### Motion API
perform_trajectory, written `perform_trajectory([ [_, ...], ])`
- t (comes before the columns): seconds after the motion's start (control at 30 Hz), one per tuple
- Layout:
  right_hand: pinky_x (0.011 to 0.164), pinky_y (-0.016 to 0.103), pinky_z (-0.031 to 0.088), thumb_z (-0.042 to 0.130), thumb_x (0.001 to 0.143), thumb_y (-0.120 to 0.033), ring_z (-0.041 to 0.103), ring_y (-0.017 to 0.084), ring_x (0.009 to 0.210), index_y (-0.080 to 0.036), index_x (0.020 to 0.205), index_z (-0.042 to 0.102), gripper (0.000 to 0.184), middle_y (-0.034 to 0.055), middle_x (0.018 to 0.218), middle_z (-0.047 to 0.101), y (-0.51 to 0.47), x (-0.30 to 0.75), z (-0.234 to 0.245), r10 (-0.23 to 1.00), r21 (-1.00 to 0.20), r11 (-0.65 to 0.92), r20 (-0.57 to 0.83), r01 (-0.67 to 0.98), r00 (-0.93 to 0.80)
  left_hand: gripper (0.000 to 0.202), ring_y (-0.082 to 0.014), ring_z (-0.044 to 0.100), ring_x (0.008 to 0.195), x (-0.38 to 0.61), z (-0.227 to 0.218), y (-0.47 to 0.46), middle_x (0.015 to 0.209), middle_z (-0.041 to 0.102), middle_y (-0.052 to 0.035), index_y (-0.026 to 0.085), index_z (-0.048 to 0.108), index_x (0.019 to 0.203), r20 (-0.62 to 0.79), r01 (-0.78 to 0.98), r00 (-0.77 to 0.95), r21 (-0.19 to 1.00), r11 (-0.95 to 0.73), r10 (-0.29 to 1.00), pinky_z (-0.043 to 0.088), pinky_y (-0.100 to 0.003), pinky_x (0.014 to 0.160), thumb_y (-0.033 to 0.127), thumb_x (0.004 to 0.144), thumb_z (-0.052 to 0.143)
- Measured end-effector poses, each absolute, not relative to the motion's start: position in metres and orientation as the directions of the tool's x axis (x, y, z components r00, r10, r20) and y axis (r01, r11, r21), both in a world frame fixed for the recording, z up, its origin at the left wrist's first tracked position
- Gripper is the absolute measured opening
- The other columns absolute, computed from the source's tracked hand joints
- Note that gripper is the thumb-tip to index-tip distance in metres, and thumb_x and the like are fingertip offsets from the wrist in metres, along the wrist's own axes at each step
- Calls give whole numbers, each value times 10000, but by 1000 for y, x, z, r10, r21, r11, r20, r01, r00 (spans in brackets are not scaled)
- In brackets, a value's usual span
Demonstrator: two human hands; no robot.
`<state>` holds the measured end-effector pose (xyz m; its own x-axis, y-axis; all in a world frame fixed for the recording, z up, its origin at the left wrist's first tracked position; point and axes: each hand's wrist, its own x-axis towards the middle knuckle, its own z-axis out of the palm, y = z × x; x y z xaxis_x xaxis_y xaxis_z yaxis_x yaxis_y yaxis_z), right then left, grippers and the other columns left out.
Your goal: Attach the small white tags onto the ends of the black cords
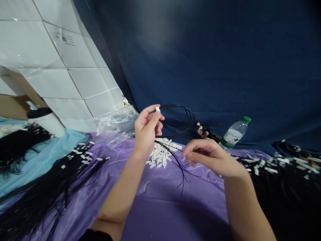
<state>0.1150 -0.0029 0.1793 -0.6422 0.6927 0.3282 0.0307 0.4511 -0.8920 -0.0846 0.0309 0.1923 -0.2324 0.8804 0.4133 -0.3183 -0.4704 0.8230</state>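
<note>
My left hand (pixel 147 129) pinches a small white plastic connector (pixel 157 109) between thumb and fingers. Thin black wires (pixel 187 110) run from it, loop round to the right and come back through the same hand. Their loose ends (pixel 179 164) fan out below, over the purple cloth. To the right, my right hand (pixel 204 154) is closed in a pinch, its fingertips on one of those black wires. Beneath and between both hands is a pile of small white connectors (pixel 160 155).
Bundles of black wires with white ends lie at left (pixel 60 180) and right (pixel 278 187) on the purple cloth (pixel 160 207). A green-capped water bottle (pixel 234 134) and small flowers (pixel 203 131) stand behind. At left are a dark-lidded white cup (pixel 48 122) and stacked white boxes (pixel 50 50).
</note>
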Motion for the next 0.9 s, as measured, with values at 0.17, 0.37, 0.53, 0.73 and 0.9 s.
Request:
perform_trajectory([
  [0.17,741,320,576,525,947,-218,694,154,800,-179,993,708,192,62,899,721,-3,132,182,615,-923,367,331,-112,-716,225,-26,422,443,-85,190,32,721,571,20,222,654,1008,413,-333,-180,828,-451,893,268,-157,367,303,800,683],
  [0.37,610,281,544,639,889,-272,645,127,660,-257,970,729,123,12,790,659,11,120,167,666,-772,539,636,-338,-391,245,-24,417,446,-82,190,30,718,564,25,226,647,1024,398,-370,-104,836,-406,912,269,-150,371,315,798,683],
  [0.53,609,263,532,618,811,-607,564,112,677,-314,814,686,301,-17,757,484,18,114,170,777,-706,609,623,-361,93,255,-25,414,453,-80,190,29,723,570,22,230,649,1035,362,-385,-75,849,-362,929,269,-152,379,315,797,684],
  [0.73,378,190,299,710,814,-355,325,62,420,-365,936,706,123,-75,552,382,4,113,176,717,-652,686,681,-323,147,237,-26,413,453,-77,187,27,724,585,14,241,681,1011,349,-408,-32,851,-331,937,236,-143,372,317,787,690],
  [0.9,483,265,391,697,790,-164,519,105,551,-230,819,737,83,-9,651,622,-12,99,175,596,-597,757,798,268,92,249,-19,405,444,-74,187,25,703,584,7,232,700,1013,322,-425,-9,856,-295,947,206,-137,367,322,782,696],
])
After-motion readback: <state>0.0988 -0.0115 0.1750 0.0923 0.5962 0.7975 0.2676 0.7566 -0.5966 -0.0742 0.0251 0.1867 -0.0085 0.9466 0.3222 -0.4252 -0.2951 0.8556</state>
